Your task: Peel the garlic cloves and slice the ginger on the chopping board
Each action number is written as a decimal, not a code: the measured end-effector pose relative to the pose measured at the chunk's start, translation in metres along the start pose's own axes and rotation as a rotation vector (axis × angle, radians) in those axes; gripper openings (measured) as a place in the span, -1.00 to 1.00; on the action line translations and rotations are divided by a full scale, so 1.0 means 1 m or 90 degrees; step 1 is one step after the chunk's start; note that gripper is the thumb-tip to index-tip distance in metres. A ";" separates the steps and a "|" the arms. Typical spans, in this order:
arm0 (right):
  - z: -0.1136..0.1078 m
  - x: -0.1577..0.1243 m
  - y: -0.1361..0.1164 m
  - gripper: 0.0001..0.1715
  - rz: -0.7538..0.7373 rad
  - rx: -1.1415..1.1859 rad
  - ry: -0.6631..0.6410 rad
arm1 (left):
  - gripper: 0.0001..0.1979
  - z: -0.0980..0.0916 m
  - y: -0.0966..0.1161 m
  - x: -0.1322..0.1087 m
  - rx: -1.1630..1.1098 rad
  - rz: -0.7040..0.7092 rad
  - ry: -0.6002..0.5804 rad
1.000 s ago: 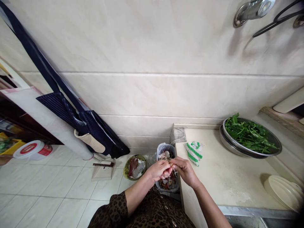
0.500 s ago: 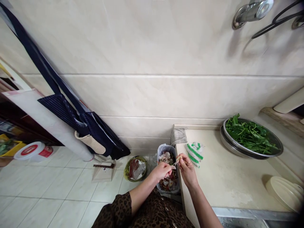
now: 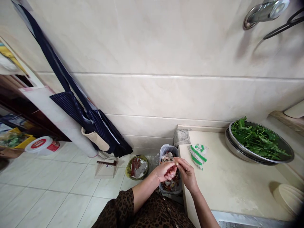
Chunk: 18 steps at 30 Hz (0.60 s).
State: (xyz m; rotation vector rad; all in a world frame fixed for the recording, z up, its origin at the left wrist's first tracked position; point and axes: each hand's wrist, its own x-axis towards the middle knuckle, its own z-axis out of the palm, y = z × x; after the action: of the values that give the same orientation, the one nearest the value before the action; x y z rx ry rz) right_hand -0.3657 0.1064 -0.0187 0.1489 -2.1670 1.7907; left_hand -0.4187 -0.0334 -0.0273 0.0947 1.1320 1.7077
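My left hand [image 3: 166,171] is closed, its thumb and forefinger pinched against the fingertips of my right hand [image 3: 187,172]. My right hand is also pinched, and the fingertips of both meet. Between them shows only a tiny bit of a small pale piece [image 3: 175,163]; its kind cannot be made out. Both hands are above a waste bin [image 3: 163,148] lined with a pale plastic bag. Scraps and peelings [image 3: 168,156] fill the bin, partly hidden by my hands.
Right of the bin is a counter [image 3: 220,186] with a green-striped cloth [image 3: 198,155], a grey cloth [image 3: 181,136] and a steel bowl [image 3: 229,134] of leafy greens [image 3: 258,141]. On the floor stand a green basket [image 3: 128,169], a dustpan [image 3: 104,171] and a white tub [image 3: 42,148].
My hands have come together; before, they were slightly apart with a pale, thin strip between them. The view has shifted a little, so the surroundings appear further right.
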 end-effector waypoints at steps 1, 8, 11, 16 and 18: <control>0.001 -0.001 0.000 -0.76 -0.005 -0.013 -0.011 | -0.61 0.000 0.000 0.000 0.000 0.000 0.006; -0.004 -0.007 0.000 -0.69 0.036 -0.015 -0.046 | -0.69 0.007 0.006 -0.007 0.035 0.075 0.052; -0.004 -0.006 -0.001 -0.72 0.048 -0.008 -0.015 | -0.75 0.012 0.008 -0.010 0.054 0.098 0.061; -0.002 -0.005 0.001 -0.70 0.094 0.037 0.036 | -0.87 0.015 0.012 -0.012 0.109 0.130 0.070; -0.002 -0.005 0.001 -0.70 0.098 0.047 0.047 | -0.85 0.015 0.013 -0.013 0.134 0.135 0.064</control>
State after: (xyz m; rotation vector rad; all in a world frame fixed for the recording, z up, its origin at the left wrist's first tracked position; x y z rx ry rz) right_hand -0.3612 0.1079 -0.0205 -0.0678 -2.1118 1.9283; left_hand -0.4136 -0.0338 -0.0044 0.2711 1.4161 1.7893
